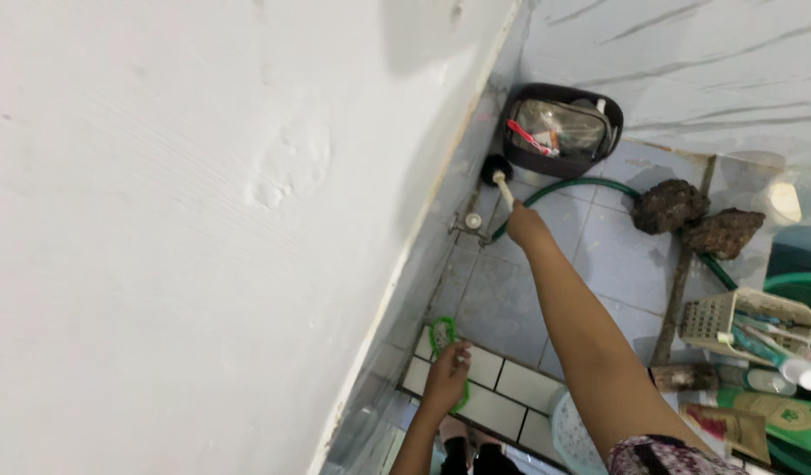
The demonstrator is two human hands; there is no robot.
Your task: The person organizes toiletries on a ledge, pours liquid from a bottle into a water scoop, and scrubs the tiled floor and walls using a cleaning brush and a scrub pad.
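My right hand (526, 226) reaches far out and grips the pale handle of a brush with a black head (497, 169), which touches the tiled wall near a metal tap (472, 223). A green hose (590, 185) curves away from the tap across the tiles. Low down, my left hand (447, 374) rests on a white tiled ledge (520, 387) and holds a green-rimmed scrubber (442, 336).
A black basket (561, 129) with a clear pouch stands in the corner. Two dark rocks (692, 218) lie on the tiles. A cream basket (740, 324) of toiletries, tubes and bottles sits at right. A large white wall (185, 211) fills the left.
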